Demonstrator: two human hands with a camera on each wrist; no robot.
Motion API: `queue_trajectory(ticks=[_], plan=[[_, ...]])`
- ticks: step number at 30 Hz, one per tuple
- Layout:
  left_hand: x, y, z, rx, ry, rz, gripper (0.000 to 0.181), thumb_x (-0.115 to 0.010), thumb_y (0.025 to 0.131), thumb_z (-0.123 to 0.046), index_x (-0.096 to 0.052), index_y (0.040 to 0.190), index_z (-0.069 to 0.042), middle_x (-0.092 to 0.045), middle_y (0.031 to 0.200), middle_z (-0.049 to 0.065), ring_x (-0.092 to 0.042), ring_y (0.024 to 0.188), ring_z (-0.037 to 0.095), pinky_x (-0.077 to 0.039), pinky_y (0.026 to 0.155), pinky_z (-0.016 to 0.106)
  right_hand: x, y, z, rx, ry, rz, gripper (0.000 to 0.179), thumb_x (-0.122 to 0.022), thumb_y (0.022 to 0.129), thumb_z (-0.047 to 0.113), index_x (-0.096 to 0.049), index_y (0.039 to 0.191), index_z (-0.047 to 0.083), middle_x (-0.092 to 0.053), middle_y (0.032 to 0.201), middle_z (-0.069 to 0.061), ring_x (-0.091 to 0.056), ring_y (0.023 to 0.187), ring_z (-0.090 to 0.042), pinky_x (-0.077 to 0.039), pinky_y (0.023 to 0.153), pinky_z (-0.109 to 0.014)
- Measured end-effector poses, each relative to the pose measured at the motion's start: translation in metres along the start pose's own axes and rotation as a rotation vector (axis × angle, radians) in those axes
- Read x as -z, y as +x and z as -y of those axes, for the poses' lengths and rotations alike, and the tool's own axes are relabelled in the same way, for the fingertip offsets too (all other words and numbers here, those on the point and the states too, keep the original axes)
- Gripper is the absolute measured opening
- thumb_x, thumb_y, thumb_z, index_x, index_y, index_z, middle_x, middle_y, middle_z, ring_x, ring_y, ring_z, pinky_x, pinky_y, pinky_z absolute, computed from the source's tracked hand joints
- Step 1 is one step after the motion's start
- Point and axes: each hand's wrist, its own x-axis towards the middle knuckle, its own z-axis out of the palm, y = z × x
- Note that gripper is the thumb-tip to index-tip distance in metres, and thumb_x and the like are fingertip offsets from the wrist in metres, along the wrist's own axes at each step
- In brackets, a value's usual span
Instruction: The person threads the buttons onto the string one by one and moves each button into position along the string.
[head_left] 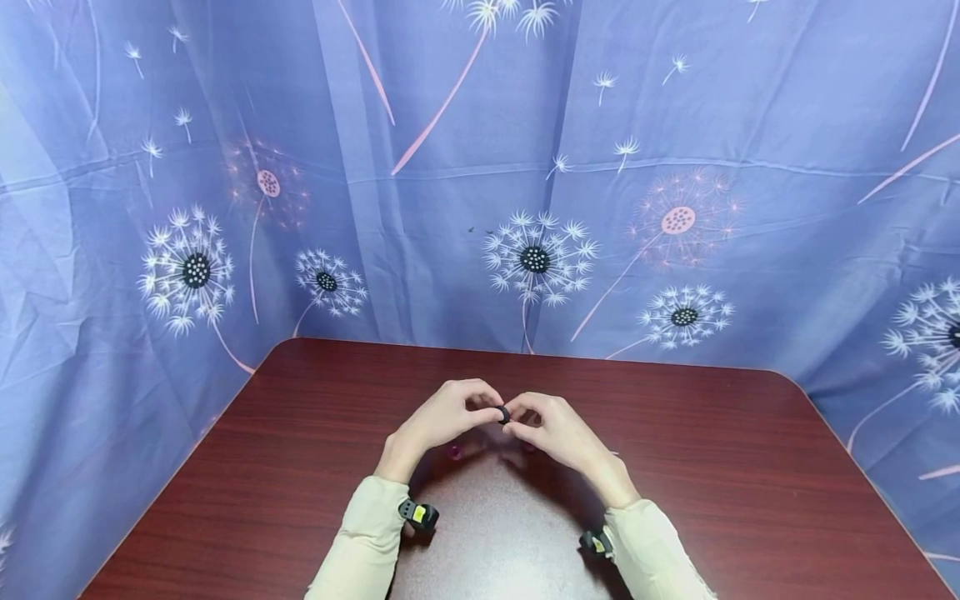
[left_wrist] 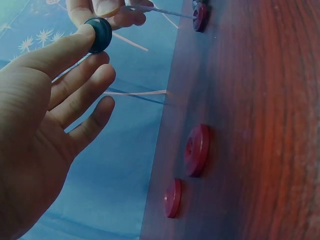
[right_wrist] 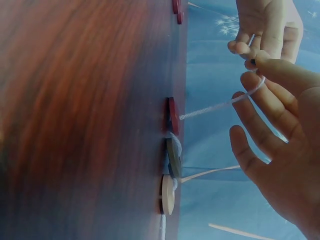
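Note:
My left hand (head_left: 448, 414) pinches a dark round button (left_wrist: 101, 35) on edge between thumb and fingertips, raised above the table. Close against it, my right hand (head_left: 561, 432) has its thumb and forefinger tips together at the button, pinching a white string (right_wrist: 210, 110). From those fingertips the string slants down to a red button (right_wrist: 174, 115) on the table. Behind it on the same string come a dark button (right_wrist: 174, 157) and a beige button (right_wrist: 168, 195). The right fingertips partly hide the button's hole.
Two loose red buttons, a larger one (left_wrist: 198, 150) and a smaller one (left_wrist: 173, 198), lie on the brown wooden table (head_left: 300, 483) below the left hand. A blue dandelion-print curtain (head_left: 450, 250) hangs behind the table's far edge.

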Motion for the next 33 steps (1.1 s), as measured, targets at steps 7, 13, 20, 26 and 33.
queue_trajectory(ticks=[7,13,20,26,33], plan=[[0.0007,-0.0012,-0.0015,-0.004,0.001,-0.003,0.015,-0.071,0.092,-0.032,-0.074,0.103,-0.023,-0.071,0.091,-0.012,-0.064,0.084,0.001,-0.052,0.077,0.024,-0.0007,0.0005,-0.0014,-0.012,0.006,-0.005,0.012,-0.074,0.089,0.019,-0.070,0.100,0.019,-0.071,0.083,0.007,-0.065,0.065,-0.010,-0.052,0.061,-0.022],[0.0018,-0.0026,-0.0037,0.008,0.009,-0.021,0.014,-0.071,0.092,-0.030,-0.076,0.103,-0.023,-0.071,0.088,-0.014,-0.063,0.079,0.002,-0.052,0.072,0.023,-0.0004,0.0000,-0.0013,-0.005,0.014,-0.016,0.018,-0.074,0.089,0.019,-0.064,0.104,0.018,-0.070,0.081,0.004,-0.068,0.062,-0.024,-0.051,0.057,-0.023],[0.0020,-0.0028,-0.0049,0.040,0.000,-0.054,0.012,-0.072,0.091,-0.033,-0.077,0.096,-0.024,-0.072,0.082,-0.015,-0.065,0.071,0.006,-0.052,0.066,0.023,-0.0004,0.0006,-0.0011,-0.025,0.019,-0.014,0.018,-0.074,0.089,0.020,-0.064,0.104,0.021,-0.071,0.081,0.006,-0.069,0.062,-0.026,-0.052,0.057,-0.024],[0.0021,-0.0021,-0.0047,0.054,-0.031,-0.055,0.010,-0.073,0.090,-0.033,-0.077,0.093,-0.024,-0.072,0.081,-0.015,-0.069,0.073,0.018,-0.053,0.066,0.024,-0.0007,0.0009,-0.0011,0.000,0.008,-0.015,0.021,-0.074,0.090,0.020,-0.066,0.108,0.021,-0.070,0.081,0.008,-0.068,0.063,-0.023,-0.052,0.058,-0.024],[0.0025,-0.0011,-0.0040,0.044,-0.026,-0.037,0.008,-0.072,0.092,-0.031,-0.076,0.092,-0.024,-0.074,0.083,-0.005,-0.070,0.074,0.021,-0.053,0.067,0.024,-0.0002,0.0006,-0.0023,0.014,-0.027,-0.028,0.019,-0.075,0.089,0.022,-0.068,0.106,0.022,-0.070,0.081,0.012,-0.064,0.063,-0.008,-0.052,0.061,-0.022]])
